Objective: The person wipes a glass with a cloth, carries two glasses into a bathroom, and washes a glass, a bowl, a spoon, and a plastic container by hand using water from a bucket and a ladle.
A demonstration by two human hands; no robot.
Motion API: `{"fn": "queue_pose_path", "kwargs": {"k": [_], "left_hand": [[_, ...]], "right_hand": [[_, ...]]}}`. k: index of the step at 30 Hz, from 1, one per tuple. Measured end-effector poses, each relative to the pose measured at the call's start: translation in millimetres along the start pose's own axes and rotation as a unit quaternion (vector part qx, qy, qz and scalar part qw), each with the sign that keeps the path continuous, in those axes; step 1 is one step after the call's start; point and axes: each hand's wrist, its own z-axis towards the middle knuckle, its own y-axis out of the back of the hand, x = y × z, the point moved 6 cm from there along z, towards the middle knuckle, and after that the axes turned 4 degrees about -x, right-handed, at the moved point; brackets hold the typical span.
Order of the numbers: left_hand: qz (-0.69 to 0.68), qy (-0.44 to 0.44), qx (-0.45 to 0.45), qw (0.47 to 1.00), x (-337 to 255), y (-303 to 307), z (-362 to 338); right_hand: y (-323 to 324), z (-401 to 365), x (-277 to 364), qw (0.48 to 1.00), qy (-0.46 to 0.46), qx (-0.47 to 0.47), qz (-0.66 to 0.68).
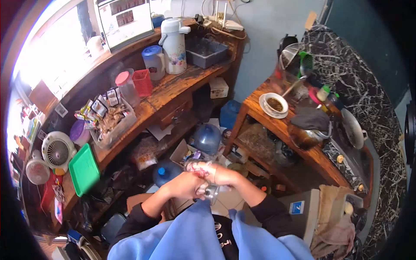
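Item held: a crumpled clear plastic wrap with red patches [198, 168], in front of your chest and above the floor, enclosed by both hands. Your left hand [184, 185] and right hand [225, 175] are pressed together with fingers curled round the wrap; which fingers pinch it is too blurred to tell. Below them shows a small shiny metal piece [211, 191], its form unclear and partly hidden by the hands. Your light blue garment [195, 234] is cut off at the lower edge. Left: a long wooden surface [169, 89] carrying a white flowered thermos jug [174, 43], a grey plastic tub [208, 52], a red mesh basket [142, 81] and a green tray [84, 170]. Right: a second wooden surface [277, 128] with a white bowl on a plate [274, 104], against a dark marbled wall [359, 73]. Floor: blue water bottles [207, 138] amid clutter.
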Motion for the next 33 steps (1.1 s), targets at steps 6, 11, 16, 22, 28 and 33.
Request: {"fn": "queue_pose_path", "kwargs": {"k": [6, 11, 16, 22, 28, 33], "left_hand": [[-0.087, 0.045, -0.098, 0.99, 67, 81, 21], [-0.152, 0.137, -0.176, 0.963, 134, 102, 47], [-0.261, 0.189, -0.334, 0.886, 166, 124, 64], [-0.164, 0.152, -0.309, 0.924, 171, 151, 82], [-0.352, 0.211, -0.287, 0.865, 218, 170, 120], [-0.369, 0.228, -0.294, 0.852, 268, 214, 147]], "right_hand": [[74, 64, 27, 0.979, -0.194, -0.049, 0.039], [132, 61, -1, 0.929, 0.069, -0.321, 0.169], [136, 80, 13, 0.952, -0.033, -0.297, -0.058], [114, 119, -31, 0.966, -0.066, -0.218, -0.122], [165, 142, -49, 0.95, -0.001, -0.248, -0.191], [256, 178, -84, 0.898, 0.01, -0.323, -0.298]]}}
